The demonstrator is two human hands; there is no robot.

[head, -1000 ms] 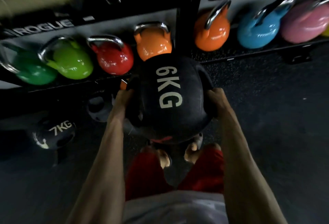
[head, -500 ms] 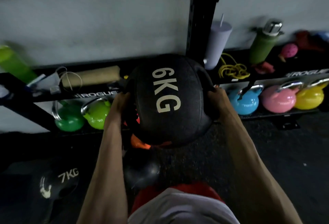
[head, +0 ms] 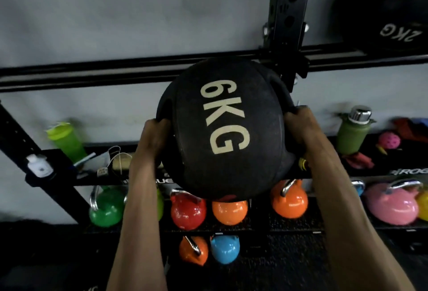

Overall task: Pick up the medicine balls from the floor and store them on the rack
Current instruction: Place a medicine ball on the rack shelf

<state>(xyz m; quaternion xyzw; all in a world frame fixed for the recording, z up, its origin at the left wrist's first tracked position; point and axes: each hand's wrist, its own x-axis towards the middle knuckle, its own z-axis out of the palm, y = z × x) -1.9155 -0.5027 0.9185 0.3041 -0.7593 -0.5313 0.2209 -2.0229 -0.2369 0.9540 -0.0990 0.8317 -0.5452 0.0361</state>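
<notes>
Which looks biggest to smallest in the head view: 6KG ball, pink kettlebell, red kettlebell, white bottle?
1. 6KG ball, though it is nearest the camera
2. pink kettlebell
3. red kettlebell
4. white bottle

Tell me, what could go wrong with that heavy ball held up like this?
The left hand and right hand hold the ball by its side grips; a slip would likely drop it on the kettlebells below. It might also knock the rack post or rail just behind it.

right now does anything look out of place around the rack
An orange kettlebell and a blue kettlebell sit below the shelved kettlebells, seemingly on the floor. Nothing looks spilled or damaged.
</notes>
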